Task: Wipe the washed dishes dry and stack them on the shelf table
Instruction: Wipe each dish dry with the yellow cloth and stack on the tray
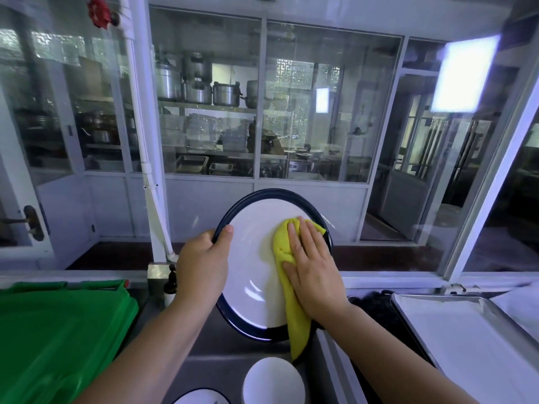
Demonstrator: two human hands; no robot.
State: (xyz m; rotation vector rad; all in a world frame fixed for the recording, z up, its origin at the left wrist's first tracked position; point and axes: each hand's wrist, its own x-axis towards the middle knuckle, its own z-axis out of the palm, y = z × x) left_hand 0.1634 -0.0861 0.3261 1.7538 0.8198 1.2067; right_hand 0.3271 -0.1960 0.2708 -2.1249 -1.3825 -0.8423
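Note:
A large oval white plate with a dark blue rim (253,258) is held up, tilted toward me, above the sink. My left hand (204,260) grips its left rim, thumb over the edge. My right hand (312,263) lies flat with straight fingers on a yellow cloth (287,275), pressing it against the plate's right half. The cloth's tail hangs down past the plate's lower rim. Below, in the steel sink (210,348), stand a white bowl (274,380) and part of another blue-rimmed dish (201,398).
A green plastic bin lid (58,330) fills the lower left. A metal tray (455,333) lies on the counter at right, beside a dark scrubber or cloth (376,304). A soap bottle (170,284) stands behind the sink. Glass partitions rise close ahead.

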